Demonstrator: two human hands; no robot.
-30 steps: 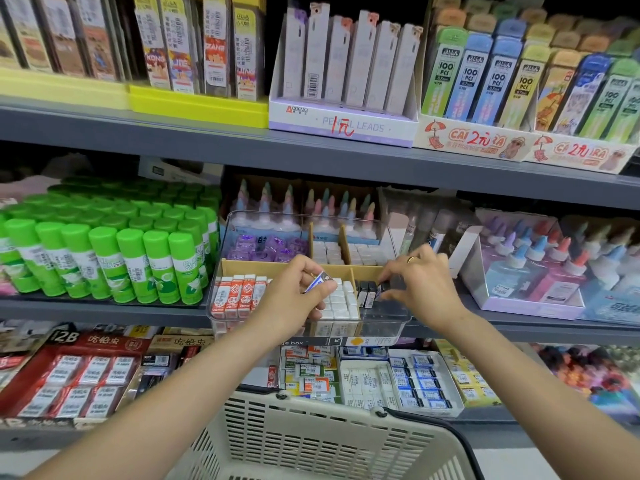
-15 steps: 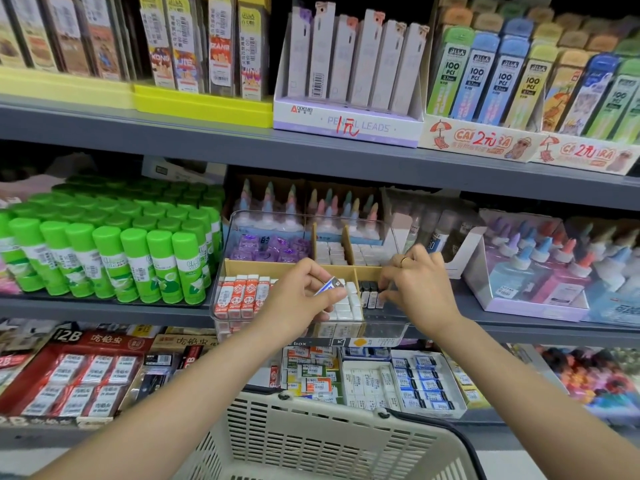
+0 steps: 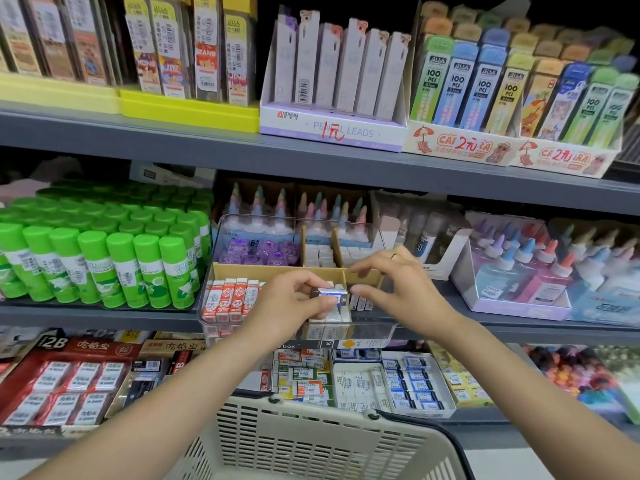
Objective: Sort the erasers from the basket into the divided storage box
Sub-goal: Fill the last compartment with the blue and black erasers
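You stand facing a stationery shelf (image 3: 104, 315), both arms reaching forward over a pale plastic basket (image 3: 311, 441) at the bottom of the view. On the middle shelf sits a clear divided storage box (image 3: 372, 332) with tan cardboard dividers (image 3: 277, 270). Your left hand (image 3: 294, 299) pinches a small eraser (image 3: 330, 295) in a blue-and-white sleeve between thumb and fingertips, holding it just above the front middle compartment, where white erasers (image 3: 327, 317) stand in rows. Your right hand (image 3: 394, 285) hovers beside it over the front right compartment, fingers loosely spread and holding nothing, thumb tip close to the eraser. To the left in the box stand red-and-white erasers (image 3: 230, 301); behind them lie purple wrapped pieces (image 3: 259, 252). Green glue sticks (image 3: 104, 258) fill the shelf to the left. The likely step is placing this eraser with its kind. To do it well, first match the sleeve to a compartment; the dark-ended pieces (image 3: 360, 303) at front right may be its match, though they are too hidden to be sure. Turn the eraser upright, lower it into a gap, and use your free right hand to steady the neighbours so the row stays tidy.
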